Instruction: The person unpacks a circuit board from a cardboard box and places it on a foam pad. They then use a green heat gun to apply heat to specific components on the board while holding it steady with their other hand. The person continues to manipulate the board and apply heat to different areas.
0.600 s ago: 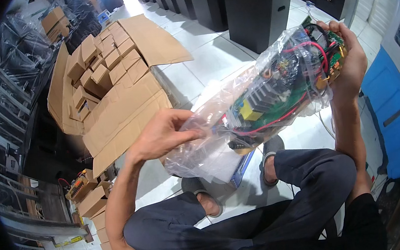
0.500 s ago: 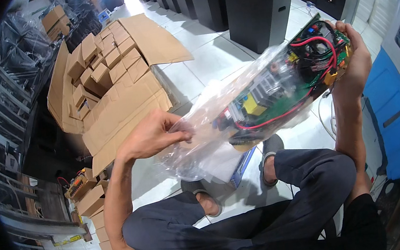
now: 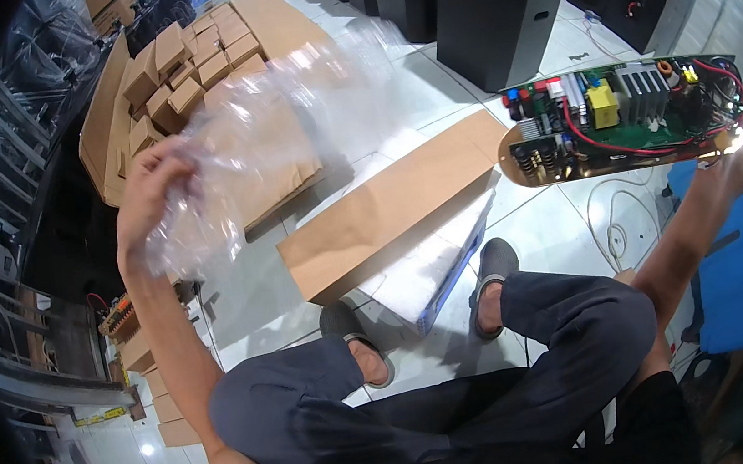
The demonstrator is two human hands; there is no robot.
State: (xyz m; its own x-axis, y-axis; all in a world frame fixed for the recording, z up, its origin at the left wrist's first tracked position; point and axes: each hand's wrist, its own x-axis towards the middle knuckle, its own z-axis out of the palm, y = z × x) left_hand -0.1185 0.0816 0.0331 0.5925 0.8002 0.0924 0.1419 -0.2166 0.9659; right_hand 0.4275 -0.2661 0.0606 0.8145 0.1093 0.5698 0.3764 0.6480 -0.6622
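Observation:
My left hand (image 3: 156, 188) is closed on a crumpled clear plastic bag (image 3: 259, 126), which streams out to the right, blurred by motion. Off to the right, my right hand (image 3: 742, 158) grips one end of an amplifier circuit board (image 3: 624, 116) on a gold-coloured metal plate. The board carries red wires, a yellow transformer, silver heat sinks and green circuitry, and none of it is covered by the bag. Between my hands, a long brown cardboard box (image 3: 396, 206) lies on a white block with a blue side (image 3: 431, 271), in front of my feet.
A large open carton (image 3: 283, 182) full of small brown boxes stands at the far left. Black speaker cabinets (image 3: 494, 16) line the back. A blue panel (image 3: 738, 273) stands at the right, near a coiled white cable (image 3: 612, 237). Small boxes (image 3: 167, 406) lie at lower left.
The circuit board has come out of the plastic bag. My left hand has swung left with the bag, my right hand right with the board. The long box is now uncovered to view.

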